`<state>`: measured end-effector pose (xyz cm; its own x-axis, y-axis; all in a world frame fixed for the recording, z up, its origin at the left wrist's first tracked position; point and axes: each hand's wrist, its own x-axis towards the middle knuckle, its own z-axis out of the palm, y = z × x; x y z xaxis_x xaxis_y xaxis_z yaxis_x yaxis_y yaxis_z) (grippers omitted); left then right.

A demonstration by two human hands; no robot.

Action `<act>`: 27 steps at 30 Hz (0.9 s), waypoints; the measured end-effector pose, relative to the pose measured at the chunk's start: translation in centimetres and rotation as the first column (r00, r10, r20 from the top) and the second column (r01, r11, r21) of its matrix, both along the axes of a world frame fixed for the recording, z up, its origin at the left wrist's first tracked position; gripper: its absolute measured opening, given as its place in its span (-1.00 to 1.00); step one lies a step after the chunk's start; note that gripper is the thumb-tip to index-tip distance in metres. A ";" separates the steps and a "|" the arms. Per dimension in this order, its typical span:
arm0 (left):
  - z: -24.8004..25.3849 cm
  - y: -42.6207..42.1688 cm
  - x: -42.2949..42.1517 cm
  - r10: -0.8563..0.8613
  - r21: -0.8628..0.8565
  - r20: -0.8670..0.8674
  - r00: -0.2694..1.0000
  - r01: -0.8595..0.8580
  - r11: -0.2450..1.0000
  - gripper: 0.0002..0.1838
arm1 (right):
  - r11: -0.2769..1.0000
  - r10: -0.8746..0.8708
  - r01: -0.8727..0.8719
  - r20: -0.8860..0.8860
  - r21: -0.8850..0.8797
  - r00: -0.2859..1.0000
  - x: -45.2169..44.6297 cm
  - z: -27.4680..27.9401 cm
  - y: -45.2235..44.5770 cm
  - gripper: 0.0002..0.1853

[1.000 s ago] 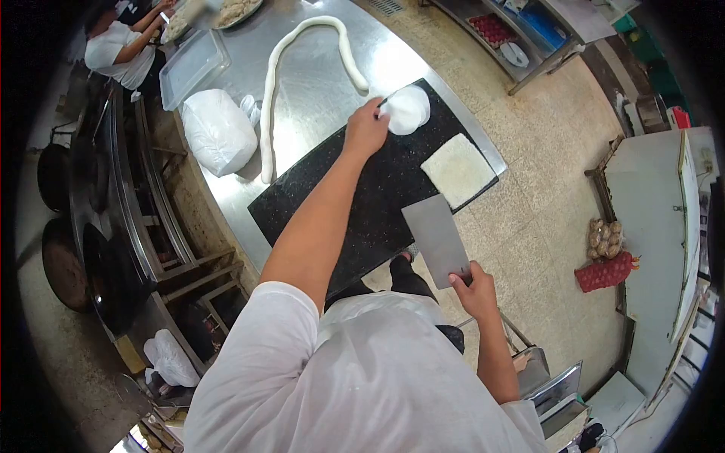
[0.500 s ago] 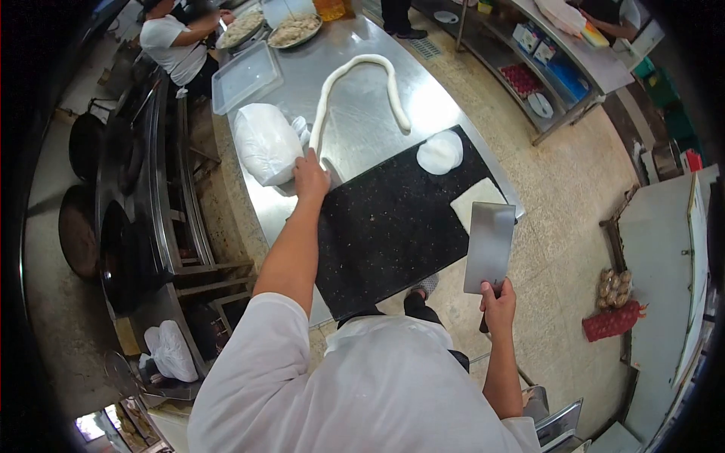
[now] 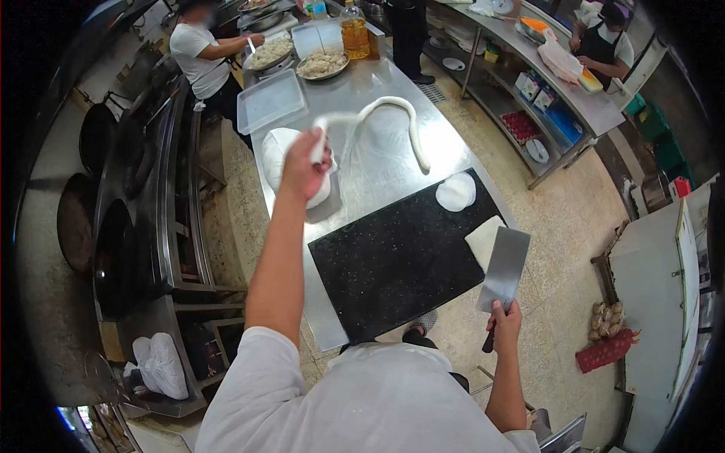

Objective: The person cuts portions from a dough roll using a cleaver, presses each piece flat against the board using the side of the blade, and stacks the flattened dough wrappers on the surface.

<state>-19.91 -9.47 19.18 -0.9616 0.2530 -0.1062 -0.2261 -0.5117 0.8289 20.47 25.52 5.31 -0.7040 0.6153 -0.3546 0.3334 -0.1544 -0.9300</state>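
Note:
My left hand [image 3: 307, 162] is closed around one end of a long white dough rope [image 3: 416, 136], raised above the steel table. The rest of the rope curves over the metal to the right. Behind that hand, partly covered by it, sits a white plastic-wrapped bundle [image 3: 281, 146]. My right hand [image 3: 504, 325] grips the handle of a cleaver [image 3: 506, 264], its broad blade up beside the black board's right edge. On the black board [image 3: 393, 264] are a stack of round white wrappers [image 3: 455, 192] and a white cloth or sheet [image 3: 483, 240], partly hidden by the blade.
A clear plastic lid [image 3: 272, 102], a bowl of pale filling [image 3: 322, 65] and an oil jug [image 3: 355, 32] stand farther up the table. A co-worker [image 3: 202, 57] is at its far left; another person [image 3: 604, 45] works at the right-hand shelf table. Woks [image 3: 115, 257] line the left.
My left hand has lifted the near end of the dough rope off the table and moved up and forward. The cleaver stays in my right hand, slightly more tilted. The view has shifted.

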 end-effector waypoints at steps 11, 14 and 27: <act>1.3 -1.2 4.0 0.101 0.042 -0.208 0.973 -0.095 0.995 -0.70 | 0.997 0.001 -0.003 0.027 0.072 1.000 -0.4 2.2 -6.8 -0.77; -1.2 0.3 5.4 0.189 0.197 -0.027 0.982 -0.181 0.964 -0.72 | 0.992 0.003 -0.013 0.080 0.127 0.997 0.5 3.0 -9.1 -0.78; -16.0 3.4 14.3 -0.590 -0.761 -0.613 0.526 -0.195 0.618 -0.44 | 0.990 -0.097 0.078 0.160 0.121 0.982 5.8 3.9 -16.0 -0.85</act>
<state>-5.62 -6.05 3.16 -0.6429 0.6681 0.3747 0.6671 0.2479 0.7025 26.32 9.50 9.16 -0.5833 0.7147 -0.3859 0.4740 -0.0864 -0.8763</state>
